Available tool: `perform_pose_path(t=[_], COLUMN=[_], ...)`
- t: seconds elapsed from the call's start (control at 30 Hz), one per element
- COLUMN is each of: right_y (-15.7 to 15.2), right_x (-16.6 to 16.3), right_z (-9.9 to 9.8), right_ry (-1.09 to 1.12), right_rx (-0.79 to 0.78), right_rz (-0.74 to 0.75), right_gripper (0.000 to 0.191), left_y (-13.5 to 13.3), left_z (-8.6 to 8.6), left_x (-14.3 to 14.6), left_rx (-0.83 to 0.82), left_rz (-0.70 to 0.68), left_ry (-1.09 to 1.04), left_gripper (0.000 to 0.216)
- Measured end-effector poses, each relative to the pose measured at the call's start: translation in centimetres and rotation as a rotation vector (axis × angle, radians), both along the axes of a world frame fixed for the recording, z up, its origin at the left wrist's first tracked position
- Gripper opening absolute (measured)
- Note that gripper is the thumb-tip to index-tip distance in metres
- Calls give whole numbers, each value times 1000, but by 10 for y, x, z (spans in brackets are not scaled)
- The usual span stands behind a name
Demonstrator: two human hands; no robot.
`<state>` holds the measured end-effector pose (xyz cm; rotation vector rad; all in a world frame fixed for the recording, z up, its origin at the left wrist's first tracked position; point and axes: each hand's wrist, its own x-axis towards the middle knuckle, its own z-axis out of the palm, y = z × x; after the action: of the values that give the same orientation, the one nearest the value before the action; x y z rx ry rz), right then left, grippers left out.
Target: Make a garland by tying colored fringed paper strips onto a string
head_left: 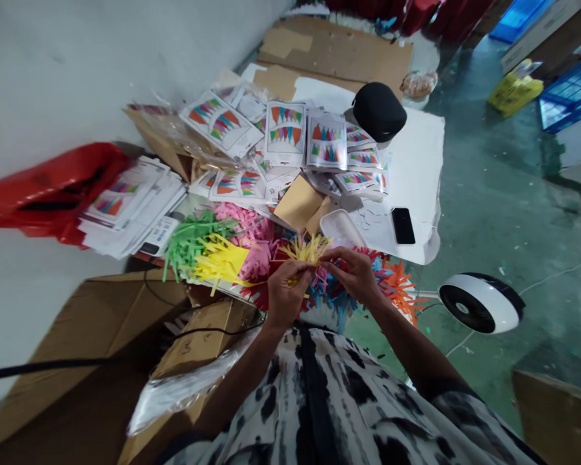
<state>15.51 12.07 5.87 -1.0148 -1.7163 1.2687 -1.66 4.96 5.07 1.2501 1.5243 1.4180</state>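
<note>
Pinched between the fingers of my left hand [286, 289] and my right hand [353, 274] is a pale yellow paper tassel [306, 247], its cut strips fanning out above the fingertips. Both hands meet at its gathered part, over the table's front edge. Left of them lie a bright yellow fringe [220, 261], a green fringe [196, 236] and a pink fringe [246, 236]. Beneath and right of the hands are red and blue strips, with an orange fringe [399, 287] farther right. A white tray [341, 227] stands just beyond my hands.
Printed packets [285, 132] cover the table's middle, with a folded brown card [297, 201] before them. A black case [379, 111] and a phone [403, 226] lie right. Paper sheets [130, 203] and a red bag [77, 181] are left. A white fan [481, 302] stands beside the table; cartons [91, 323] stand below left.
</note>
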Motion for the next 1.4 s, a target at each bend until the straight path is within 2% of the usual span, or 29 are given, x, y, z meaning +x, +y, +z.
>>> perform_pose_path(t=[0.17, 0.33, 0.7, 1.1, 1.3, 1.4], right_y=[-4, -9, -15, -21, -23, -25], right_x=[-7, -9, -9, -18, -16, -14], right_z=[10, 7, -1, 1, -1, 0], right_ry=[-26, -27, 63, 205, 196, 159], right_rx=[73, 64, -84, -267, -234, -160], right_rz=[4, -2, -23, -140, -130, -124], right_gripper=[16, 17, 25, 31, 27, 23], left_y=[-4, -7, -6, -5, -5, -6], left_z=[5, 7, 5, 3, 4, 5], left_x=[-5, -5, -7, -4, -6, -8], left_rx=[13, 17, 25, 62, 80, 124], left_rz=[2, -24, -47, 1, -33, -36], left_ry=[27, 33, 11, -21, 18, 85], left_gripper=[9, 10, 10, 11, 10, 9])
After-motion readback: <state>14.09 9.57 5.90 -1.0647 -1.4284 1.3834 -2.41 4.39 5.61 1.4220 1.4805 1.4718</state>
